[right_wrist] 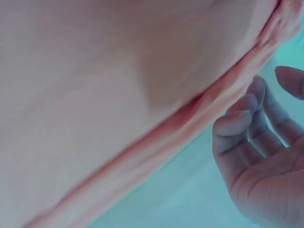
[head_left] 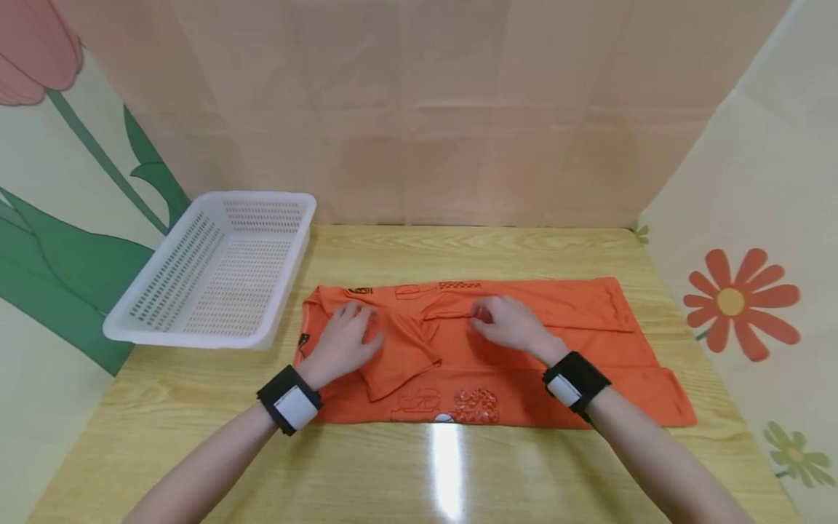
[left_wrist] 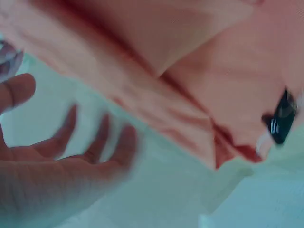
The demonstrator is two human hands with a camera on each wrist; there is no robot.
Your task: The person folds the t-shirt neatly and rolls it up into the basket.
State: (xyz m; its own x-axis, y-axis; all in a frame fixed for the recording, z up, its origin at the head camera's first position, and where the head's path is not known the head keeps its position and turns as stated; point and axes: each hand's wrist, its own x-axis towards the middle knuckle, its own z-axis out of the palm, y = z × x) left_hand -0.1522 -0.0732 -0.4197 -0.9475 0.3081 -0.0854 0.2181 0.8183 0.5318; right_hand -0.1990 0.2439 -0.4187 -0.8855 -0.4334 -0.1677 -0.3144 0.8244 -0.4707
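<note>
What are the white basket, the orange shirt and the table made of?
The basket looks like smooth plastic, with neat rows of holes. The shirt seems soft, matte cloth: it folds and creases. The table may be wood or imitation, glossy: grain lines, bright reflection.

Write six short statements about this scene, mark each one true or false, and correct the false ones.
1. The white basket stands to the left of the orange shirt. True.
2. The shirt hangs over the basket's rim. False: it lies on the table.
3. The left hand and the right hand are both over the shirt. True.
4. The right hand is the one nearer the basket. False: the left hand is nearer.
5. A black band circles each wrist. True.
6. Both side walls are plain. False: the right wall shows a red flower.
</note>
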